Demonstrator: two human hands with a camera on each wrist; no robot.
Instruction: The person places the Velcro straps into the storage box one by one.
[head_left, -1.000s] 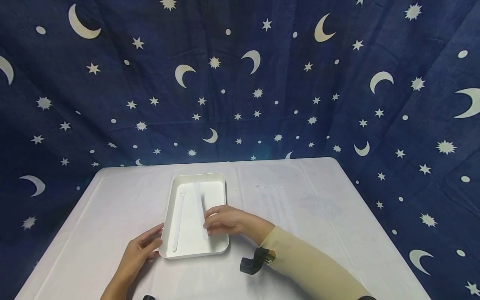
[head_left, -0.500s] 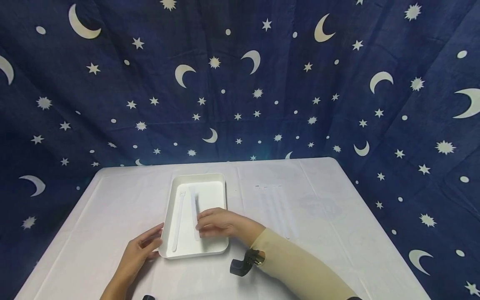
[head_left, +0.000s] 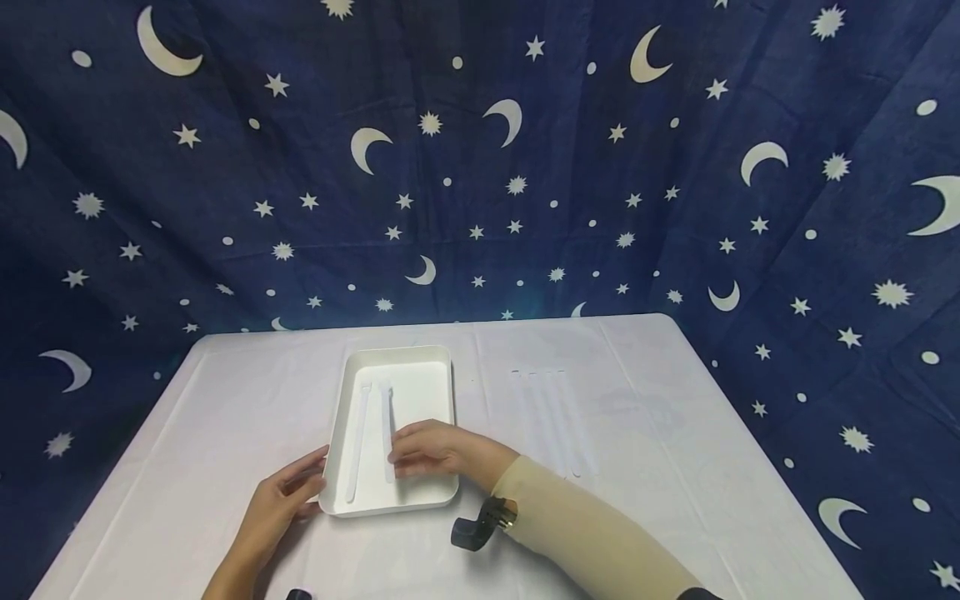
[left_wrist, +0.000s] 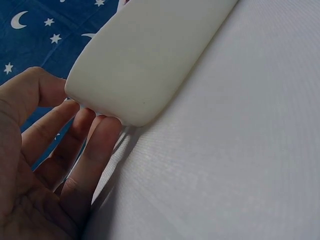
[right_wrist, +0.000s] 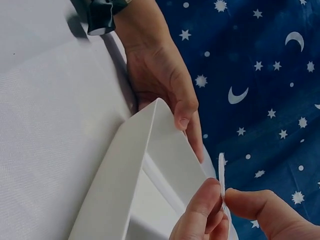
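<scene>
A shallow white tray (head_left: 420,502) lies on the table. My left hand (head_left: 273,504) holds its near left corner; in the left wrist view the thumb and fingers (left_wrist: 102,140) touch the tray's edge. In the head view, my right hand (head_left: 431,448) is over the tray's right part. It pinches a white strap-like cable tie (head_left: 386,408) near its lower end, and the far end points away from me. The right wrist view shows this cable tie (right_wrist: 222,170) edge-on between thumb and fingers. Another white cable tie (head_left: 360,442) lies lengthwise in the tray's left part.
Several pale straps (head_left: 551,417) lie side by side on the white tablecloth (head_left: 225,400), right of the tray. Behind the table hangs a dark blue curtain (head_left: 480,208) with moons and stars. A black wrist mount (head_left: 480,525) juts from the right sleeve.
My right hand has moved left with the pinched cable tie, which has swung from slanted to nearly parallel with the one in the tray. The left hand has stayed at the corner.
</scene>
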